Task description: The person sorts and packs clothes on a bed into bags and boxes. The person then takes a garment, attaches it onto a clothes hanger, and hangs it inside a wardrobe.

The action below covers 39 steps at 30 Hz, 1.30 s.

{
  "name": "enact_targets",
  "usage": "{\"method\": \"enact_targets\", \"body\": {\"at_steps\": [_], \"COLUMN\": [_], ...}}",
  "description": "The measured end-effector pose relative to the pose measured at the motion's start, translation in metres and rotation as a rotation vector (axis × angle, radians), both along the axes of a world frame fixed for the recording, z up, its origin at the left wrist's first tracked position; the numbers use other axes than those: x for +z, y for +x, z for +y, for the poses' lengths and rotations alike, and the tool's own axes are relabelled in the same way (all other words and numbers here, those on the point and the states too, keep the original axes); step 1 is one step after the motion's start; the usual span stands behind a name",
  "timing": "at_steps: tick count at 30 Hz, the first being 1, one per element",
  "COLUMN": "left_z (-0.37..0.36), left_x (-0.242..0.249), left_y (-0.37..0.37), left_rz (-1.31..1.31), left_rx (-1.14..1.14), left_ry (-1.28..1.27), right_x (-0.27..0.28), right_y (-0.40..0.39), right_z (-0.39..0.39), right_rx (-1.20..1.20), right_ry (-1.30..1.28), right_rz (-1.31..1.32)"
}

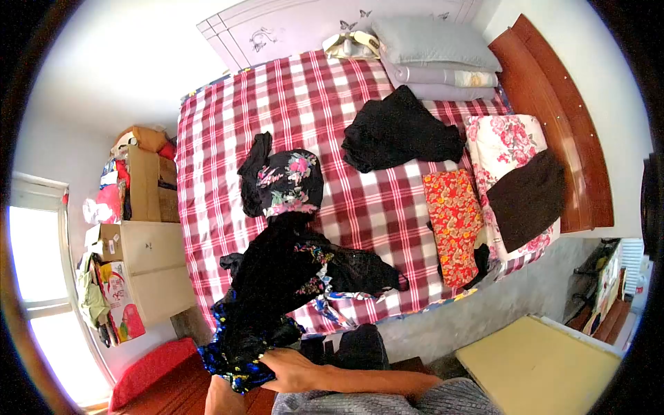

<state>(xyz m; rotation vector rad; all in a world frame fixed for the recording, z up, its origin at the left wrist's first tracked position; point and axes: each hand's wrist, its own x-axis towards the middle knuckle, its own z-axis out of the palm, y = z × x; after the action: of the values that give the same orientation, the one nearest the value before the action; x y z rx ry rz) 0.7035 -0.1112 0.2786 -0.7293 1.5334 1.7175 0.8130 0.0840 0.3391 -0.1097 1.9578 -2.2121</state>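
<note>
A black garment with colourful embroidery and a blue-and-yellow patterned hem stretches from the bed toward me. My right hand is closed on the patterned hem, fingertips tucked into the cloth. My left hand is at the bottom edge of the same hem; its fingers are hidden by the fabric. Beyond the garment lies a black cloth with pink flowers, with a bunched dark piece along its left side. A white, blue and red patterned cloth shows under the garment's right side.
The bed has a checked sheet. On it lie a black garment, a folded red floral cloth, a white floral cloth with a dark brown cloth, and a pillow. A cabinet and a yellowish table flank me.
</note>
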Motion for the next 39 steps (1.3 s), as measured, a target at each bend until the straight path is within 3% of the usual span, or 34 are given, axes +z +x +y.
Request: {"method": "enact_targets", "body": {"at_steps": [5,7,9,11,13,15,16,17,19,20,21,23,25,28,33,35,37,39], "left_z": [0.015,0.026,0.032,0.042,0.047,0.051,0.051,0.05,0.048,0.047,0.046,0.041,0.036,0.029,0.021,0.02,0.019,0.017], "left_x": [0.029,0.041,0.05,0.059,0.07,0.081,0.086,0.09,0.1,0.104,0.109,0.119,0.128,0.139,0.153,0.159,0.162,0.164], "left_y": [-0.006,-0.007,-0.007,-0.009,-0.007,-0.004,-0.004,-0.002,0.001,0.001,0.002,0.004,0.004,0.003,-0.002,-0.004,-0.008,-0.012], "left_rz": [0.045,0.064,0.082,0.102,0.121,0.141,0.151,0.158,0.175,0.184,0.198,0.217,0.238,0.264,0.288,0.29,0.287,0.265], "left_rx": [-0.108,-0.163,-0.223,-0.288,-0.351,-0.414,-0.45,-0.479,-0.542,-0.57,-0.599,-0.653,-0.702,-0.768,-0.877,-0.92,-0.962,-1.0], "left_ry": [0.097,0.14,0.184,0.232,0.275,0.317,0.335,0.356,0.392,0.411,0.426,0.458,0.487,0.527,0.592,0.618,0.642,0.671], "right_x": [0.062,0.067,0.076,0.064,0.017,0.007,0.005,0.008,0.068,0.07,0.048,0.051,0.057,0.08,0.079,0.092,0.1,0.108], "right_y": [0.027,0.045,0.047,0.054,0.066,0.067,0.068,0.077,0.078,0.079,0.084,0.096,0.098,0.103,0.118,0.111,0.098,0.093], "right_z": [0.042,0.055,0.056,0.044,0.02,0.004,0.007,0.001,-0.004,-0.009,-0.011,-0.017,-0.026,-0.026,-0.031,-0.03,-0.022,-0.011], "right_rx": [-0.181,-0.354,-0.686,-0.724,-0.606,-0.52,-0.535,-0.535,-0.847,-0.885,-0.868,-0.94,-1.098,-1.151,-0.965,-0.942,-0.911,-1.036], "right_ry": [0.053,-0.259,-0.161,-0.102,-0.058,-0.548,-0.26,-0.252,-0.675,-0.637,-0.894,-0.798,-0.828,-0.957,-0.972,-0.699,-0.658,-0.545], "right_rz": [0.197,-0.004,-0.179,-0.305,-0.246,-0.441,-0.315,-0.313,-0.443,-0.497,-0.485,-0.437,-0.47,-0.498,-0.349,-0.343,-0.226,-0.105]}}
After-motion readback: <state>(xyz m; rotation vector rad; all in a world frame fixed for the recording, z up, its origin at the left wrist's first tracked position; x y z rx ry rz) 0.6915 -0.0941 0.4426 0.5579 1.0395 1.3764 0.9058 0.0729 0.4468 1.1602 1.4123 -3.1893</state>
